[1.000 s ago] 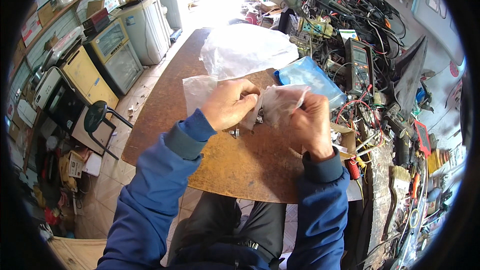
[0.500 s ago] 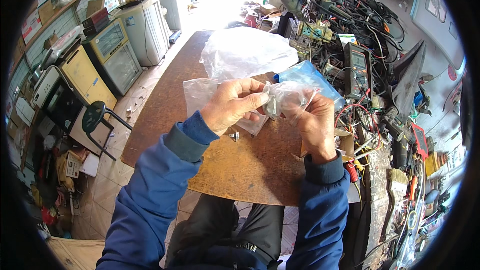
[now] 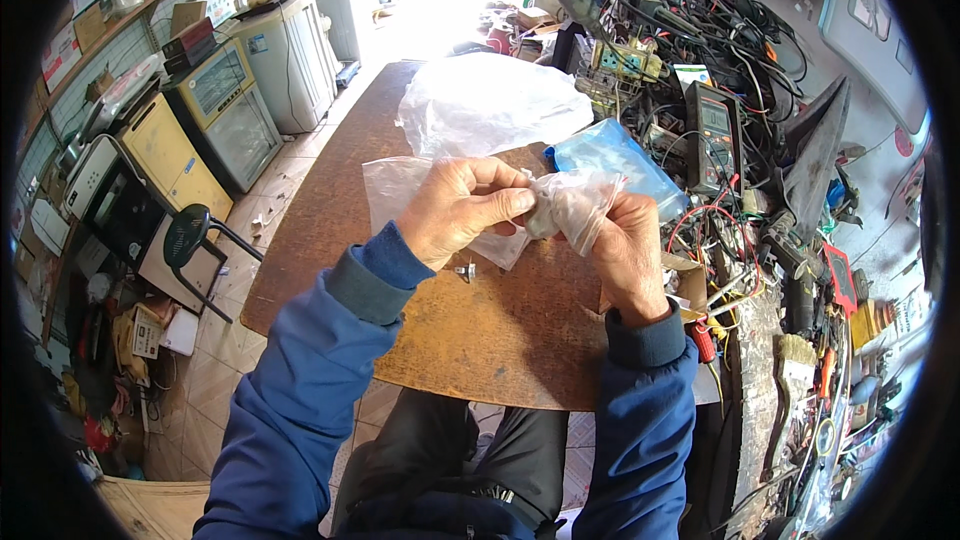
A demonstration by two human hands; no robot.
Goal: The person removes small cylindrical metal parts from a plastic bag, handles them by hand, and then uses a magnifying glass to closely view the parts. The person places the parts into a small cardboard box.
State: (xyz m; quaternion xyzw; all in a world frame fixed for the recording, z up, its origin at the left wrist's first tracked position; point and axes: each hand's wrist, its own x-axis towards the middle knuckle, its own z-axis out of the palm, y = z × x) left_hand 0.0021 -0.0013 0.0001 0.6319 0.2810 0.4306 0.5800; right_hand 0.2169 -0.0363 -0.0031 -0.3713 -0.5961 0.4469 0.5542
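Above the brown wooden table (image 3: 470,340), a small crumpled clear plastic bag (image 3: 575,205) is held between my two hands. Thumb and fingers of my left hand (image 3: 465,205) pinch its left end. My right hand (image 3: 632,250) grips the other end, its fingertips partly hidden by the plastic. What the bag contains, if anything, is too unclear to name. Beneath my left hand lies a flat clear plastic bag (image 3: 388,190). A small metal part (image 3: 466,272) sits on the wood just below my left hand.
A big white plastic bag (image 3: 490,105) and a blue plastic packet (image 3: 620,165) lie on the far part of the table. Cables (image 3: 690,30), a multimeter (image 3: 714,140) and a brush (image 3: 793,365) crowd the right side. On the left stands a dark stool (image 3: 195,235).
The small bag is more bunched up and twisted between my hands. My right hand has turned slightly and shifted a little to the left; my left hand stays nearly still.
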